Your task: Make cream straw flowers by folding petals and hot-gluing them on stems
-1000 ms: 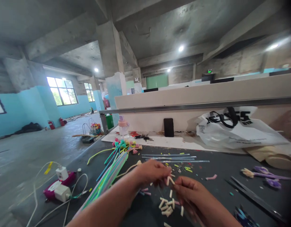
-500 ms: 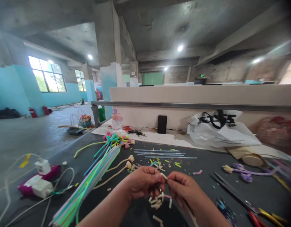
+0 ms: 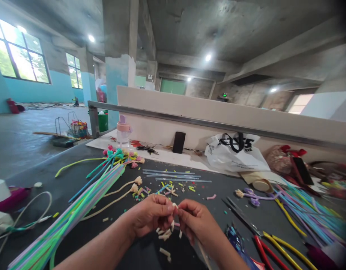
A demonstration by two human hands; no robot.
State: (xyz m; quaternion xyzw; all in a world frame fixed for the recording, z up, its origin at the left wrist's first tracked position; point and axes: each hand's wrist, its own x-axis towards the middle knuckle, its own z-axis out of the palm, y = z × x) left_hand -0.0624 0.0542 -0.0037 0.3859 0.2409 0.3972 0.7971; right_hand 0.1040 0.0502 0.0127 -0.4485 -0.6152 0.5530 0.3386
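My left hand (image 3: pixel 154 213) and my right hand (image 3: pixel 194 217) meet over the dark tabletop, fingertips nearly touching. Pinched between them is the end of a cream pipe cleaner (image 3: pixel 202 255), whose stem trails down below my right palm. The fingers partly cover its tip. Short cut cream pieces (image 3: pixel 165 236) lie on the table just beneath my hands. To the left are two cream stems with flower-like heads (image 3: pixel 134 187). A purple flower stem (image 3: pixel 256 197) rests to the right.
A long bundle of pastel pipe cleaners (image 3: pixel 85 202) slants across the left side. Scissors (image 3: pixel 246 217) and yellow-handled pliers (image 3: pixel 285 245) lie at right. Behind stand a bottle (image 3: pixel 123 131), a phone (image 3: pixel 179 142) and a white plastic bag (image 3: pixel 235 155). Clear sticks (image 3: pixel 173 175) lie mid-table.
The view has turned to the right, bringing more pipe cleaners and a second phone into sight. Both hands keep their pinch on the cream pipe cleaner, with fingers slightly closer together.
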